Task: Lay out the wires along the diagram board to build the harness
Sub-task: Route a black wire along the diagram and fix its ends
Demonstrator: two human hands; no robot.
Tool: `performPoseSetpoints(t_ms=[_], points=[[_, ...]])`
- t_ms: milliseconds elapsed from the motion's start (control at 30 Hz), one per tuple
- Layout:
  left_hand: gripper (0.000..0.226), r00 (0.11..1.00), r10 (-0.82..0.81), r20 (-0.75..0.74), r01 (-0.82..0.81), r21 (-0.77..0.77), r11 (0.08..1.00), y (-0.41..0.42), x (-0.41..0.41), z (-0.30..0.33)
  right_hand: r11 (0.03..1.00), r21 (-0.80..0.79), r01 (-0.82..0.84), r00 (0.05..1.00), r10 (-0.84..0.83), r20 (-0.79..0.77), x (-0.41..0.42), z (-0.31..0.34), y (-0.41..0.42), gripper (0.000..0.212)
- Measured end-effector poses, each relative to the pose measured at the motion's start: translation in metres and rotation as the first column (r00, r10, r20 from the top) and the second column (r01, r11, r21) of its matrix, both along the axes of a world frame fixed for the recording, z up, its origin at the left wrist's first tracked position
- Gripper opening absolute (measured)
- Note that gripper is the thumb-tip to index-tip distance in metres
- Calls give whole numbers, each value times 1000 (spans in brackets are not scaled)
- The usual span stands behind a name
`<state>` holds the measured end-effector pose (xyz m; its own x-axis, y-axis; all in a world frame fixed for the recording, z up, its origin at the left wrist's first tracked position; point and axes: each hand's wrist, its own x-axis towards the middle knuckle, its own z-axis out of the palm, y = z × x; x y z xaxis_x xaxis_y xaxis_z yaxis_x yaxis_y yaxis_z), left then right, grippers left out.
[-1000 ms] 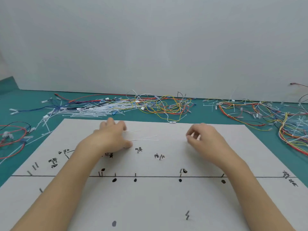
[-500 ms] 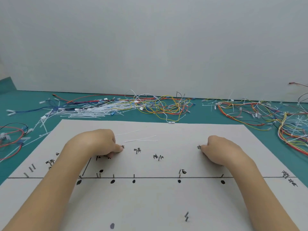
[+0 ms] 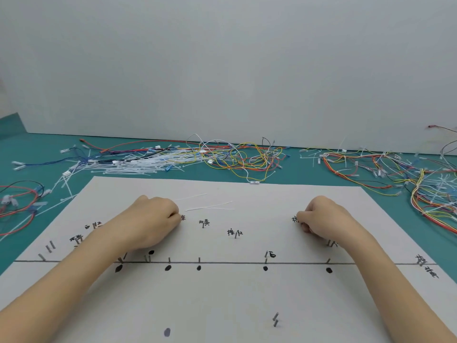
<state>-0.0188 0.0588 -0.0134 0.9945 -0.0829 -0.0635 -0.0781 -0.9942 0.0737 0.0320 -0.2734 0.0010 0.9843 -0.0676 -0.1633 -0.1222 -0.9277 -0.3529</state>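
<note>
A flat white paper diagram board (image 3: 247, 300) covers the near part of the teal matte tabletop (image 3: 284, 169), drawn with a long dark horizontal line, black ink dots and handwritten labels, and studded with short grey metal pins (image 3: 275, 319) that stand up from it. Both of the person's hands rest on the board with fingers curled under. The left hand (image 3: 153, 219) is balled up with its fingertips against the paper beside a handwritten label; whether it pinches anything there I cannot tell. The right hand (image 3: 324, 216) is likewise closed tight, knuckles up, fingertips pressed to the sheet over another label, and what it holds, if anything, is hidden. A few thin white plastic cable ties (image 3: 210, 206) lie loose on the board between the two hands, nearer the left one and just beyond its knuckles. The wires themselves are off the board: a tangled heap of thin red, yellow, blue and white insulated wires (image 3: 235, 157) with small clear connectors lies beyond the far edge, mixed with a sheaf of white ties, well apart from both hands. A second multicoloured wire tangle (image 3: 395, 169) sprawls at the right, and red and black wire loops (image 3: 17, 201) sit at the left edge.
</note>
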Motion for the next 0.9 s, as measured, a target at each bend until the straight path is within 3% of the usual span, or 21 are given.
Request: performPoseSetpoints(t_ms=[233,500,700,833,900], points=[[37,999,9,52,-3,-112,994,-22,21,-9,996,-20,90,996,-89,28,16,1,-16,26],[36,988,-87,124,97,-75,992,-65,47,-8,976,-76,206,978,-204,39,37,3,-45,24],[41,964,-123,237,145,-80,986,-62,49,-7,939,-264,223,974,-226,17,38,16,-26,9],[33,878,65,475,65,-252,965,-31,72,6,951,-270,149,989,-146,32,34,29,-7,17],[22,851,193,488,-51,-289,956,0,94,9,969,-238,69,996,-51,79,29,28,7,20]])
